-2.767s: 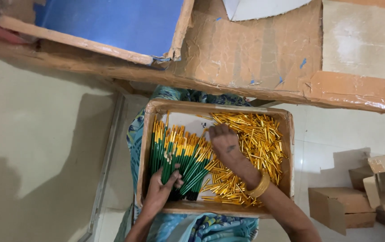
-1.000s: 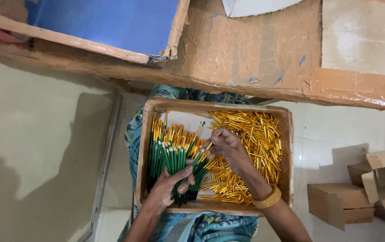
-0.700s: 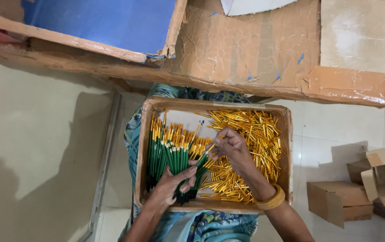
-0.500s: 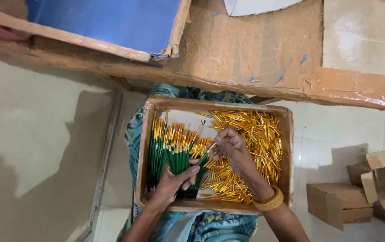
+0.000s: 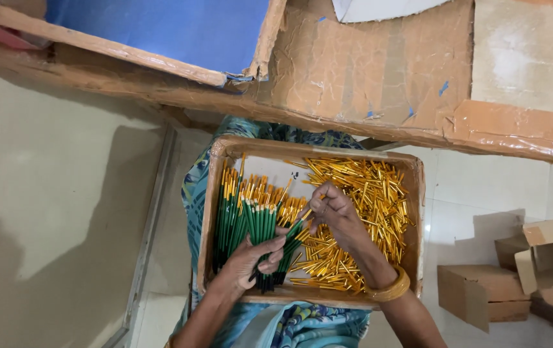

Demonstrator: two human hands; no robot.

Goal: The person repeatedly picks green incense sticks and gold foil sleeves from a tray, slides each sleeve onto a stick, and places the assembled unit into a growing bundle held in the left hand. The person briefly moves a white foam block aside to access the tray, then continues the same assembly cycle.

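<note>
A bundle of green sticks with gold tips (image 5: 260,238) lies in the left half of a shallow cardboard tray (image 5: 411,212) resting on the person's lap. The left hand (image 5: 254,261) is clenched around the lower part of that bundle. The right hand (image 5: 337,216), a gold bangle (image 5: 389,290) on its wrist, pinches one green stick (image 5: 299,222) between its fingers (image 5: 318,205). Loose gold tubes (image 5: 366,200) fill the tray's right half. Small cardboard boxes (image 5: 482,299) sit on the floor nearby.
</note>
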